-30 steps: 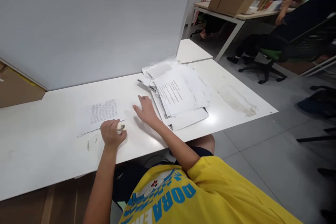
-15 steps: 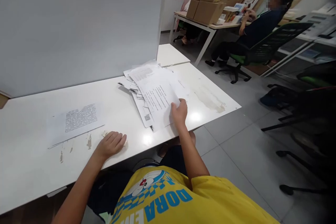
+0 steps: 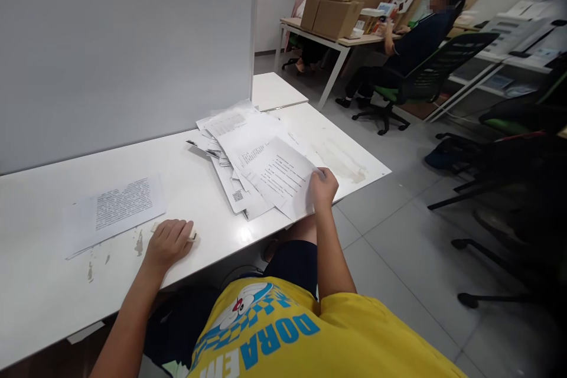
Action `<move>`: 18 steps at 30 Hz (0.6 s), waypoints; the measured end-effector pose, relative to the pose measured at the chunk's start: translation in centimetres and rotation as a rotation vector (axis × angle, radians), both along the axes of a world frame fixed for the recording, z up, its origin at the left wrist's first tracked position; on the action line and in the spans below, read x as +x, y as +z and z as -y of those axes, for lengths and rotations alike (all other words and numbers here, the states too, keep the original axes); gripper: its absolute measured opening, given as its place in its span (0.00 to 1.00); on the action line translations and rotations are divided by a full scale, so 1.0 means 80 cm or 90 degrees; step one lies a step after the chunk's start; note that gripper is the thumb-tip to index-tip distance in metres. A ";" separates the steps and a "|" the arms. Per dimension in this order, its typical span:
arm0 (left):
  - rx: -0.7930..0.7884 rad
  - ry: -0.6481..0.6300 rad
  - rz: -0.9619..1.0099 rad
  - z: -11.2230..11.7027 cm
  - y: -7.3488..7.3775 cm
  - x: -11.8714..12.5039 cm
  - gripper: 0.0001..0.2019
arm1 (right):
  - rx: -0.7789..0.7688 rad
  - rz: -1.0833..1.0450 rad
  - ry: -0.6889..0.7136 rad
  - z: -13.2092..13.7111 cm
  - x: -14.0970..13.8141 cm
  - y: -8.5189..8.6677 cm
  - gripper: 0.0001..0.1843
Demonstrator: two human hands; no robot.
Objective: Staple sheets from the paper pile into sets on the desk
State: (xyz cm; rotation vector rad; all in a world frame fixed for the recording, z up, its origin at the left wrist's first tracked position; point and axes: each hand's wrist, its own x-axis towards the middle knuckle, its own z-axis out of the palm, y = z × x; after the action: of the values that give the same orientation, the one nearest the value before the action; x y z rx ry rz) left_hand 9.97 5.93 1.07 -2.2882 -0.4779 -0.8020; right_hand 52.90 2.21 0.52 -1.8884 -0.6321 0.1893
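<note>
Printed sheet: a white paper sheet with lines of black print (image 3: 283,180) lies on top of the loose heap, its near corner lifted off the bench edge and tilted toward the wearer, probably so it comes free of the sheets under it.
Right hand: the right hand (image 3: 323,187) is closed on that sheet's corner at 3 o'clock of the page, thumb on top, fingers curled beneath.
Heap: the untidy pile of white printed papers (image 3: 234,139) fans out at 11 o'clock from the held sheet, one page showing a small square code.
Left hand: the left hand (image 3: 167,242) rests palm down at 9 o'clock of the heap, fingers pressed together over a small pale flat object (image 3: 191,237); what that is cannot be told.
Single page: a separate white page of dense text (image 3: 116,209) lies flat just beyond the left hand.
Bench: the white bench top (image 3: 39,283) has scuffed spots near the left hand and a stain toward its right end.
Behind: a grey partition panel (image 3: 124,41) stands along the far edge.
</note>
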 end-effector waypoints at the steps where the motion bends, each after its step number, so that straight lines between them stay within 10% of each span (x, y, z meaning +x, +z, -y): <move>1: 0.002 0.000 -0.002 -0.001 0.000 0.000 0.15 | 0.011 -0.008 -0.007 0.003 0.003 -0.002 0.17; 10: 0.025 0.007 -0.015 -0.003 0.005 0.001 0.13 | 0.205 -0.119 -0.059 0.012 0.027 -0.019 0.20; 18: 0.004 -0.015 -0.018 -0.014 -0.002 -0.008 0.11 | 0.235 0.048 0.313 0.019 -0.054 0.002 0.10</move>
State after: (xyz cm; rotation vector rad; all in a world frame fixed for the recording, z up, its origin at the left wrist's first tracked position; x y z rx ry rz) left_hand 9.35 7.04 0.93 -2.2995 -0.4354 -0.7812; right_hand 48.60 0.72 0.69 -1.3681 -1.0998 0.2955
